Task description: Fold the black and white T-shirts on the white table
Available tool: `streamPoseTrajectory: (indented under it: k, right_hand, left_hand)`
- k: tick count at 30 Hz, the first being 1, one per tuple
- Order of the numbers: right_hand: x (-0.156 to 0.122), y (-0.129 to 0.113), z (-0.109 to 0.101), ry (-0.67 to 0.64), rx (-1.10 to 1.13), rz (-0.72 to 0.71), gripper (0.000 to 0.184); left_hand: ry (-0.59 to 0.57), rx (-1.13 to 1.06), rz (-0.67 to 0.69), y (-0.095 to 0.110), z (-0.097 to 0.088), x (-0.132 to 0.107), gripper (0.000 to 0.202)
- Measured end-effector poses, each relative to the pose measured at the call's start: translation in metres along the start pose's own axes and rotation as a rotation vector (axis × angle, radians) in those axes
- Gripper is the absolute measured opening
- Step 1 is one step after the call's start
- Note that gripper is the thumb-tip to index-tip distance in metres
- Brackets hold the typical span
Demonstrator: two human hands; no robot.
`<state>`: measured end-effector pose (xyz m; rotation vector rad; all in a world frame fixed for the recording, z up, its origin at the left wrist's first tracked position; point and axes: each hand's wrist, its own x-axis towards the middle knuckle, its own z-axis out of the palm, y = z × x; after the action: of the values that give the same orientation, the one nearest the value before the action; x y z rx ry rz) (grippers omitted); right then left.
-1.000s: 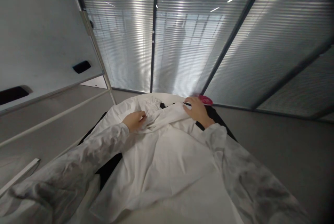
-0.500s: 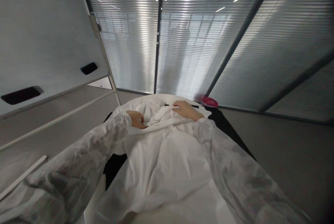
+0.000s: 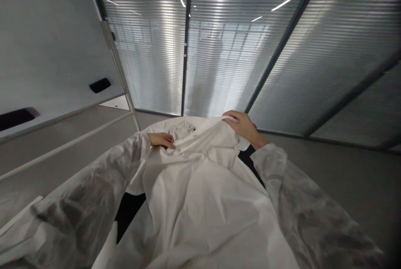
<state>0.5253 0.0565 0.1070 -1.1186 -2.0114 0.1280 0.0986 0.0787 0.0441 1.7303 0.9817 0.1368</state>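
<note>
A large sheet of white cloth (image 3: 216,194), possibly a garment, spreads in front of me with creases running down from its middle. My left hand (image 3: 162,139) is closed on its upper left part, the fingers pinched at a fold. Farther out and to the right, my right hand (image 3: 242,126) grips the cloth's upper edge and holds it raised and taut. Between the hands, a bunched, gathered white part (image 3: 182,130) lies behind the fold. Black material (image 3: 131,212) shows beneath the cloth at the left, and also under my right wrist.
Ribbed glass panels (image 3: 216,64) with dark frames rise beyond the cloth. At the left stand a grey board (image 3: 46,43) with dark slots and a pale rail (image 3: 69,143). A sliver of something red shows behind my right hand. Grey floor (image 3: 328,177) lies to the right.
My right hand has moved right and outward, pulling the cloth's edge up and over part of the gathered area. The red basket is now mostly hidden. My left hand keeps its hold nearly in place.
</note>
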Motion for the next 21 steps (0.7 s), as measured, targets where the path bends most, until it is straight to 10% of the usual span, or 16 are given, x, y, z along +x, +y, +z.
streamPoseTrajectory:
  k: [4, 11, 16, 21]
  right_hand:
    - [0.004, 0.003, -0.011, -0.028, -0.013, 0.013, 0.022]
    - [0.028, 0.05, -0.008, -0.048, -0.236, 0.086, 0.025]
    - [0.041, 0.105, 0.002, 0.096, -0.405, 0.306, 0.026]
    - [0.009, 0.148, 0.019, -0.214, -0.473, 0.575, 0.047]
  left_hand:
    - [0.099, -0.086, -0.004, -0.008, -0.023, -0.001, 0.07]
    - [0.624, 0.643, -0.107, 0.008, -0.088, 0.012, 0.048]
    - [0.861, 0.726, -0.183, 0.01, -0.116, 0.021, 0.036]
    - [0.925, 0.736, -0.293, -0.027, -0.112, 0.037, 0.028]
